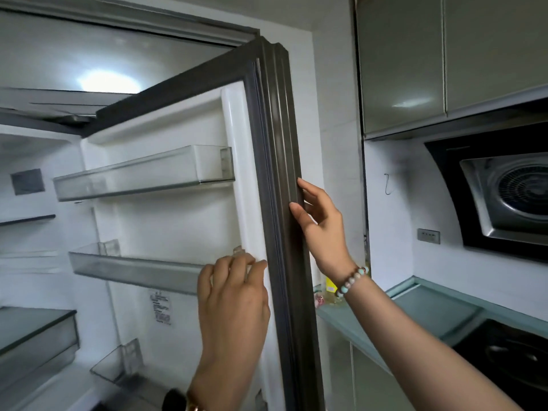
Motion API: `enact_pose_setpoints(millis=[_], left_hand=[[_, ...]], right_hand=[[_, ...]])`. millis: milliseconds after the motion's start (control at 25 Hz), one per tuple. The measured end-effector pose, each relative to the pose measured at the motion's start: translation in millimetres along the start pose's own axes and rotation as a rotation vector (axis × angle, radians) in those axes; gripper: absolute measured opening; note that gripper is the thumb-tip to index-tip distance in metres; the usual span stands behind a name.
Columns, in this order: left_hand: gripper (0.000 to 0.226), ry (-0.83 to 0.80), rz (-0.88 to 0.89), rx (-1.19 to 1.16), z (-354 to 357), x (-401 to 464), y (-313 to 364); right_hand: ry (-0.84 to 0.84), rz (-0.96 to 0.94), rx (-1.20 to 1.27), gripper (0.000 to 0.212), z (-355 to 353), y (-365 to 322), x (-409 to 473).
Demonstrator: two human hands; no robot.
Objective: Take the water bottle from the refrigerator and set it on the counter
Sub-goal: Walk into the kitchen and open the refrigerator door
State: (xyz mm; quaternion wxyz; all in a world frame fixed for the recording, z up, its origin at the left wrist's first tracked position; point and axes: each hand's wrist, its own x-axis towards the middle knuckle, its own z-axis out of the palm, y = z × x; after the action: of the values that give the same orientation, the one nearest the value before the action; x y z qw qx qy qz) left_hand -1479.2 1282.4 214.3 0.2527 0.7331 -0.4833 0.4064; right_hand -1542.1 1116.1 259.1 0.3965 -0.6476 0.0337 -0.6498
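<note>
The refrigerator door [178, 221] stands swung open in front of me, its white inner side with clear door bins [142, 176] facing me. My right hand [320, 229] grips the door's dark grey outer edge [278, 161], fingers curled around it. My left hand [234, 301] rests on the white inner lining beside the middle door bin [130, 268], fingers bent and holding nothing. The bins in sight hold nothing. No water bottle shows anywhere. The pale green glass counter [415, 310] lies to the right of the door, below my right forearm.
Inside the fridge at left are shelves and a drawer [35, 342]. On the counter behind the door stand small items, one yellow [329, 287]. A black hob [510, 360] sits at the right, a range hood [504, 191] above it, and grey wall cabinets [444, 54] overhead.
</note>
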Motion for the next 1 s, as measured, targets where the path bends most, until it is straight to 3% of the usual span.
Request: enact_pose_setpoints(millis=[480,720,1000], left_hand=[[0.037,-0.104,0.155,0.253,204.2,112.1,62.8],[0.042,-0.236,0.106,0.379,269.9,151.8,69.9],[0.04,-0.179,0.011,0.494,324.3,189.0,70.6]], right_hand=[[-0.022,0.258,0.355,0.043,-37.5,189.8,143.4],[-0.07,0.326,0.453,0.044,-27.6,264.1,190.5],[-0.178,0.34,0.542,0.046,-14.9,331.9,232.5]])
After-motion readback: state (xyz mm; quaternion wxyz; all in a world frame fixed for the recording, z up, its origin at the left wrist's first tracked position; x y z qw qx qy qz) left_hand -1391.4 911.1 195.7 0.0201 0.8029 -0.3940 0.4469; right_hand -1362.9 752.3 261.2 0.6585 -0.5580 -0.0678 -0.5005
